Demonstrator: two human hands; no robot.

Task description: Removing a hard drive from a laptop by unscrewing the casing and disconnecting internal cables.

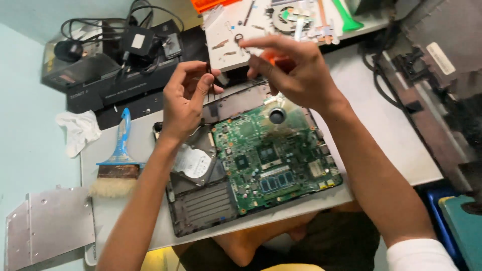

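An opened laptop base (201, 206) lies on the white table, showing a green motherboard (273, 155) and a silver hard drive (193, 163). My left hand (185, 98) hovers over the laptop's back left corner. Its thumb and forefinger pinch a thin dark piece (209, 75), too small and blurred to identify. My right hand (296, 70) is raised above the round fan opening (276, 116). Its fingers curl around something orange-red (283, 63) that is mostly hidden. The two hands are close together, fingertips nearly facing.
A blue-handled brush (119, 155) and a white cloth (78, 130) lie at the left, with a grey metal plate (47, 226) nearer me. Black devices with cables (115, 60) sit behind. A white board with screws and small parts (261, 30) stands at the back, dark equipment (432, 70) at the right.
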